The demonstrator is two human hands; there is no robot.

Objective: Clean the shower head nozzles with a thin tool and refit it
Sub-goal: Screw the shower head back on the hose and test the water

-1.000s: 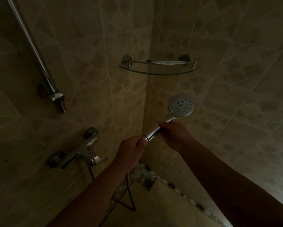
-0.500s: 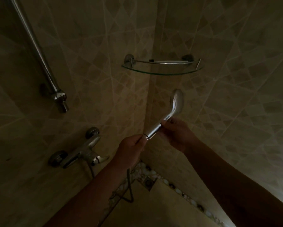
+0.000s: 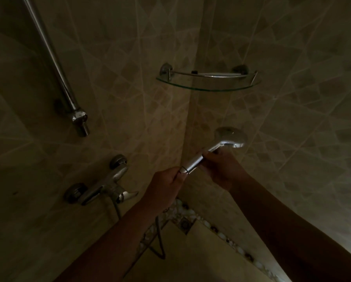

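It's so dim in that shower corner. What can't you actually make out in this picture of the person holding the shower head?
Head view only:
- Nozzle face of the shower head: turned away, only its chrome back shows.
- Hose joint at the handle's end: covered by the left hand.
- Handle middle: wrapped by the right hand.
- Top of the wall rail: cut off by the upper edge.
- Items on the glass shelf: too dark to identify.
- Any thin tool: none visible.

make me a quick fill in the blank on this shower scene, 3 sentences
1. Both hands grip the handle of the ____.
2. The glass shelf is fixed in the ____ where two tiled walls meet.
3. The left hand grips the ____ end of the handle, the right hand nearer the head.

Missing words: shower head; corner; hose
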